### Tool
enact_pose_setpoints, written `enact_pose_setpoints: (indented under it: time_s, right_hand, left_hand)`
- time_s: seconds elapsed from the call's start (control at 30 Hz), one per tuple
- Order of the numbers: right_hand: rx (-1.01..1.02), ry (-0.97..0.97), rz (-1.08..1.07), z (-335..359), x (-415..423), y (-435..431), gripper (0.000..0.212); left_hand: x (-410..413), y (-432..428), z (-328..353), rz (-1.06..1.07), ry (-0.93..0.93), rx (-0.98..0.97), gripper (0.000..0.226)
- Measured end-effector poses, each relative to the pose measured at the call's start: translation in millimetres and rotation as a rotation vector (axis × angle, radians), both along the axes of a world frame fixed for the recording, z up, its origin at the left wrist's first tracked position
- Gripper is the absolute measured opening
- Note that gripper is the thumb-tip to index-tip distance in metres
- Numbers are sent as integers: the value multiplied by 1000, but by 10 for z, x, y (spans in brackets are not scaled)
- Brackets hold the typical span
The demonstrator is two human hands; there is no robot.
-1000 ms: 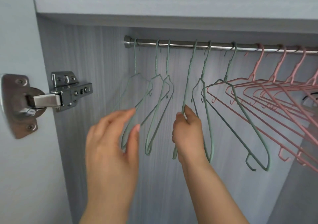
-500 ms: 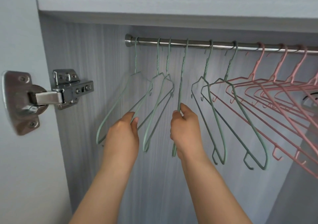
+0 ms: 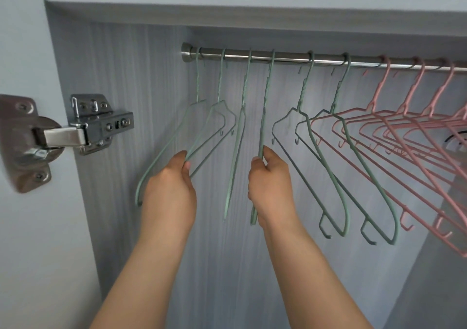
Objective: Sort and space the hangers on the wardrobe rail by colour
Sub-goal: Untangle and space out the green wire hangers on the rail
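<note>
Sorting looks done to us in the head view, with green hangers [image 3: 303,91] toward nine o'clock on the rail [image 3: 278,59] and pink hangers [image 3: 413,88] toward three o'clock, while our left hand [image 3: 168,192] pinches one green hanger's arm and our right hand [image 3: 270,184] grips another's, so even spacing is left.

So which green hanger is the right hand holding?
The fourth green hanger from the rail's left end; the right hand grips its frame, the third hangs free.

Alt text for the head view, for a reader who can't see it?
A left hand and right hand each grip one of six green hangers along a wardrobe rail. Pink hangers crowd the rail's right; a door hinge is at left.
</note>
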State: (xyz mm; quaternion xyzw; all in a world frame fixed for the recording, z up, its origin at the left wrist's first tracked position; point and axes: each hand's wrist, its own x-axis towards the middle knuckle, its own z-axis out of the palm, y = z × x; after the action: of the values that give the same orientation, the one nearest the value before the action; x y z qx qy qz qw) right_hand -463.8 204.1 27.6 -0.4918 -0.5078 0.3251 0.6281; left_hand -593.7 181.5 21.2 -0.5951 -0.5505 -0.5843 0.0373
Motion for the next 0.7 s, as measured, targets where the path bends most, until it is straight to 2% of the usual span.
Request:
enact_pose_setpoints:
  time_s: [0.13,0.2,0.23,0.3,0.37,0.4,0.47,0.53,0.63,0.7]
  right_hand:
    - [-22,-31,-12,34,-17,-68,53]
    - [-63,-112,-14,115,-17,-225,57]
    - [-81,-213,-27,158,-22,-332,63]
    - [-74,-533,-122,227,-14,-580,73]
    - [21,-822,-262,313,43,-849,71]
    - [81,-891,-305,382,97,-982,68]
    - [162,-917,-355,516,264,-1154,60]
    - [160,-917,-386,592,451,-1180,54]
    - [-19,-948,-335,574,622,-1049,53]
    - [-125,-844,-219,484,647,-922,58]
  left_hand:
    - [5,-29,-12,10,-4,-31,32]
    - [8,-57,-3,22,8,-5,32]
    - [11,-72,1,28,10,9,33]
    - [18,-102,8,30,9,41,35]
    - [11,-135,21,24,6,57,40]
    - [4,-156,30,30,3,63,42]
    - [-20,-211,52,55,5,71,46]
    - [-43,-279,84,108,24,77,48]
    - [-9,-448,157,139,35,178,41]
    - [123,-630,182,44,-22,276,29]
